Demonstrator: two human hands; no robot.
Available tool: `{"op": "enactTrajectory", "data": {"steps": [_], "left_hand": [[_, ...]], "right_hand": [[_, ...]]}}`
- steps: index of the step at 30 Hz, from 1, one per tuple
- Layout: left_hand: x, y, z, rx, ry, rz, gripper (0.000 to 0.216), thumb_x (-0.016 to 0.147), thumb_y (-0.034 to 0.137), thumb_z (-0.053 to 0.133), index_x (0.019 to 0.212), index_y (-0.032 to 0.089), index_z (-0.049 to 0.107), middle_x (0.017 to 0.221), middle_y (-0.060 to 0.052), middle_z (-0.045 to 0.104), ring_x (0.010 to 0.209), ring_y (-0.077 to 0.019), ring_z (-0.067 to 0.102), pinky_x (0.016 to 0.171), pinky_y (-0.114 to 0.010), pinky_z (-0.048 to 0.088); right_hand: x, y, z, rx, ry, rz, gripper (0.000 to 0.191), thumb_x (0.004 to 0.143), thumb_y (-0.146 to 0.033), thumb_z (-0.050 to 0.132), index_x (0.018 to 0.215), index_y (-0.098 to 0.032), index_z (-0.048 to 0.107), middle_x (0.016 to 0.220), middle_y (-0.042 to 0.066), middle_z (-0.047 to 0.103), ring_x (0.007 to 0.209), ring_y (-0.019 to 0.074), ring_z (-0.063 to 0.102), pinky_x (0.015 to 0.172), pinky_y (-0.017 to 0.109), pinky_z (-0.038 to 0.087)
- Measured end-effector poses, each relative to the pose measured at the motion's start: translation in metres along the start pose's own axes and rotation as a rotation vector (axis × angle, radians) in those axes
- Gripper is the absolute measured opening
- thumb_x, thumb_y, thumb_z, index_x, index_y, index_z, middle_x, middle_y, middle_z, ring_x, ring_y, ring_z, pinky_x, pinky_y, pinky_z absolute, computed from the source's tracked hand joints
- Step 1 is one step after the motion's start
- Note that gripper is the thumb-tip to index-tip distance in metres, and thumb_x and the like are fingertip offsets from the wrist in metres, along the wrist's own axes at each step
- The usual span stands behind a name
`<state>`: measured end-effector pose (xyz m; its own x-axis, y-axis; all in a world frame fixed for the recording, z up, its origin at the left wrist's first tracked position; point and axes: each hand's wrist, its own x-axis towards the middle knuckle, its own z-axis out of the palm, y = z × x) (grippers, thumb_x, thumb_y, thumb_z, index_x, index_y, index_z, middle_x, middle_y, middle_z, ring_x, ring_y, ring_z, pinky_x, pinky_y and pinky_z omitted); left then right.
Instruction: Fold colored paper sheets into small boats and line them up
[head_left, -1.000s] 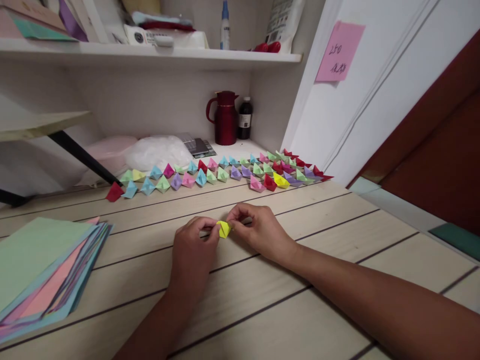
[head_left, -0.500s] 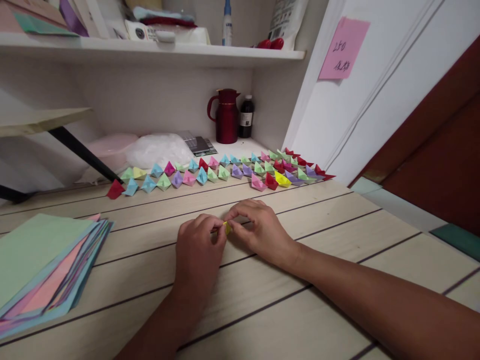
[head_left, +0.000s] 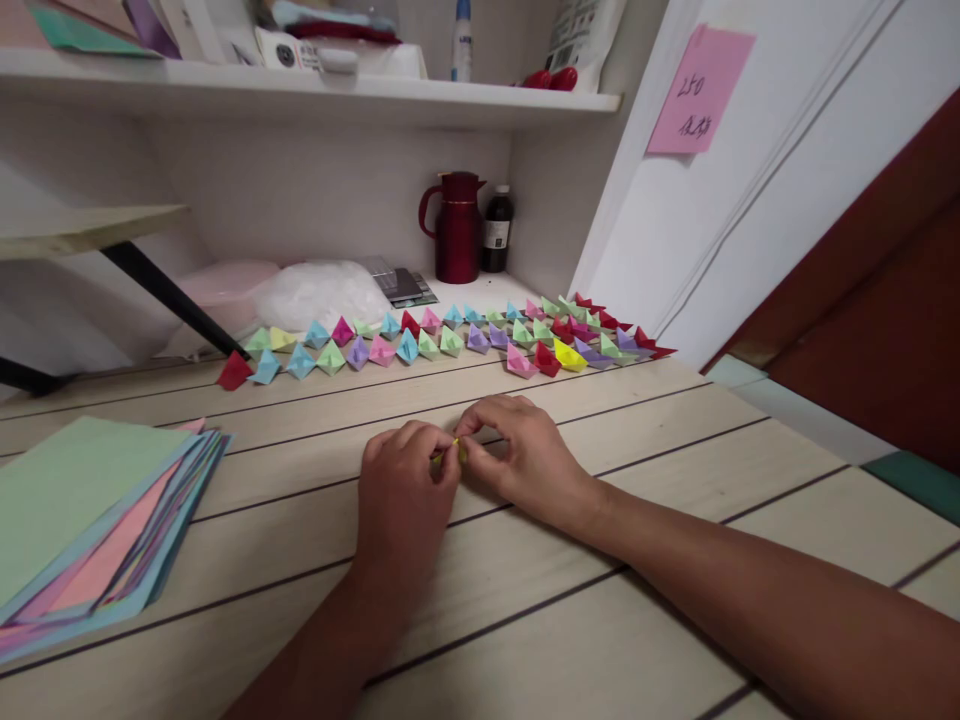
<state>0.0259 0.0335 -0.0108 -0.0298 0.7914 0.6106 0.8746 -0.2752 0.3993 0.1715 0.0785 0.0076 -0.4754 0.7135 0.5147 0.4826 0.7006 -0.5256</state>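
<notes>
My left hand [head_left: 401,490] and my right hand [head_left: 517,455] meet over the wooden table [head_left: 600,600], fingertips pinched together on a small folded yellow paper piece [head_left: 452,450]. Only a sliver of the yellow paper shows between the fingers. Both hands rest low on the table. Beyond them several small folded paper boats [head_left: 450,340] in many colours stand in rows along the far edge.
A stack of coloured paper sheets [head_left: 90,520] lies at the left. A dark red jug [head_left: 457,228] and a dark bottle [head_left: 499,230] stand at the back under a shelf [head_left: 300,95]. A pink note [head_left: 701,90] sticks on the white panel at right.
My hands have closed in on the yellow paper, which showed more a second ago and is now nearly hidden between the fingertips. The view has drifted slightly.
</notes>
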Motion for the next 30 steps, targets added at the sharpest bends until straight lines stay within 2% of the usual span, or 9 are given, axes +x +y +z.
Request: {"op": "enactTrajectory", "data": {"steps": [11,16,21,25,30], "left_hand": [[0.0022,0.0011,-0.0004,-0.175,-0.001,-0.183,0.008,0.076,0.018,0.056,0.070,0.023,0.060,0.069,0.003,0.067,0.067,-0.0146,0.061,0.069,-0.028,0.046],[0.0042,0.0007,-0.0003,-0.162,-0.031,-0.140,0.010,0.073,0.015,0.053,0.068,0.023,0.057,0.065,0.004,0.063,0.065,-0.0133,0.058,0.067,-0.026,0.045],[0.0055,-0.0016,0.0010,-0.116,0.000,-0.097,0.011,0.072,0.014,0.053,0.065,0.023,0.055,0.061,0.005,0.061,0.061,-0.0129,0.057,0.066,-0.026,0.044],[0.0069,-0.0024,-0.0014,-0.191,-0.005,-0.231,0.012,0.071,0.012,0.053,0.066,0.024,0.056,0.066,0.005,0.066,0.061,-0.0128,0.061,0.062,-0.024,0.045],[0.0065,-0.0084,-0.0013,-0.334,0.014,-0.365,0.013,0.070,0.011,0.050,0.067,0.023,0.050,0.078,0.002,0.071,0.069,-0.0153,0.067,0.063,-0.026,0.048]], "right_hand": [[0.0008,-0.0006,0.0008,-0.043,0.011,-0.003,0.007,0.080,-0.016,0.060,0.074,-0.020,0.063,0.076,0.001,0.069,0.076,0.0170,0.062,0.082,0.032,0.040],[0.0011,-0.0018,0.0008,-0.058,-0.003,-0.012,0.008,0.080,-0.017,0.060,0.072,-0.019,0.062,0.075,0.001,0.069,0.075,0.0166,0.061,0.081,0.031,0.040],[0.0017,0.0005,0.0019,-0.079,0.020,0.007,0.008,0.078,-0.016,0.059,0.072,-0.020,0.063,0.073,0.001,0.069,0.074,0.0164,0.061,0.080,0.031,0.040],[0.0046,0.0041,-0.0001,-0.092,0.048,0.053,0.009,0.075,-0.013,0.059,0.070,-0.019,0.063,0.073,0.002,0.069,0.072,0.0163,0.061,0.073,0.028,0.041],[0.0082,0.0072,-0.0034,-0.047,0.068,0.103,0.011,0.074,-0.010,0.058,0.070,-0.019,0.064,0.074,0.002,0.070,0.070,0.0158,0.062,0.068,0.026,0.043]]}}
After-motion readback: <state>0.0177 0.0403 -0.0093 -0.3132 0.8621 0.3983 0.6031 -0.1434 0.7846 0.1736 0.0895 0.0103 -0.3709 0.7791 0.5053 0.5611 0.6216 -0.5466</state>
